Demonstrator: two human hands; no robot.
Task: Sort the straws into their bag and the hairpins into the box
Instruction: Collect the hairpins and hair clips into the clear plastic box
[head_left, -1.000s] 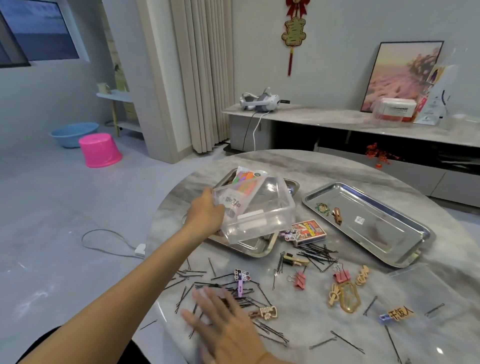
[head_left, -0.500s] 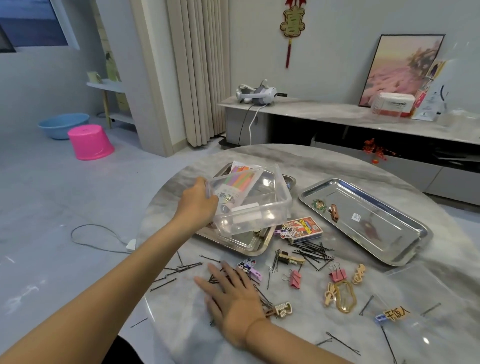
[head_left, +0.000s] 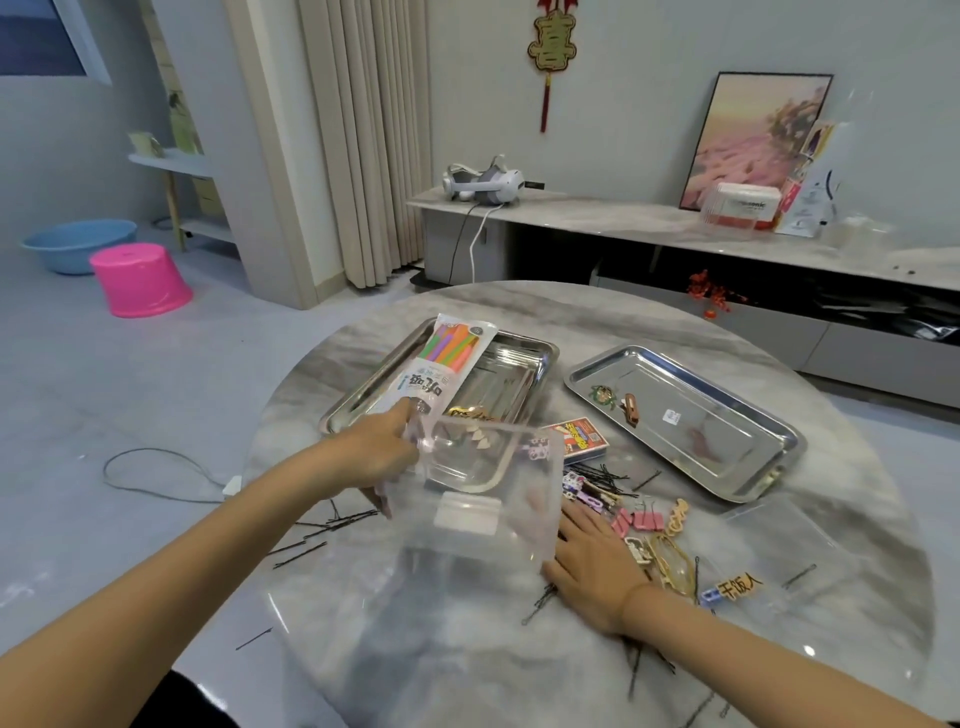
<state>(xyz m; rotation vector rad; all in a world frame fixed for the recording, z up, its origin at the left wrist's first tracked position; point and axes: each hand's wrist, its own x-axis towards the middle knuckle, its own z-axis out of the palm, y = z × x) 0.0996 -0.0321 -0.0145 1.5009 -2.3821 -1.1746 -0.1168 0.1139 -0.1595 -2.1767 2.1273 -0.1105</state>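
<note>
- Marble round bench (head_left: 519, 322) in a living room, from my head camera: two steel trays sit toward the far side, and small things are strewn along the near side.
- My left fingers (head_left: 402, 423) grasp the left rim of the clear plastic box (head_left: 478, 514). It is tilted and blurred just in front of the left tray (head_left: 511, 374), and I cannot tell whether it touches the bench.
- My right fingers (head_left: 576, 522) lie flat and released on the bench, right beside the box's right wall.
- The straw bag (head_left: 415, 387) lies across the left tray with coloured straws (head_left: 449, 345) inside. I see no loose straw, so that half looks done.
- The hairpin half looks barely begun. Black bobby pins (head_left: 605, 473) lie in clusters on both sides of the box, decorative hair clips (head_left: 644, 519) lie by my right hand, and two more sit in the right tray (head_left: 727, 415).
- The box looks empty, though the blur leaves that unsure.
</note>
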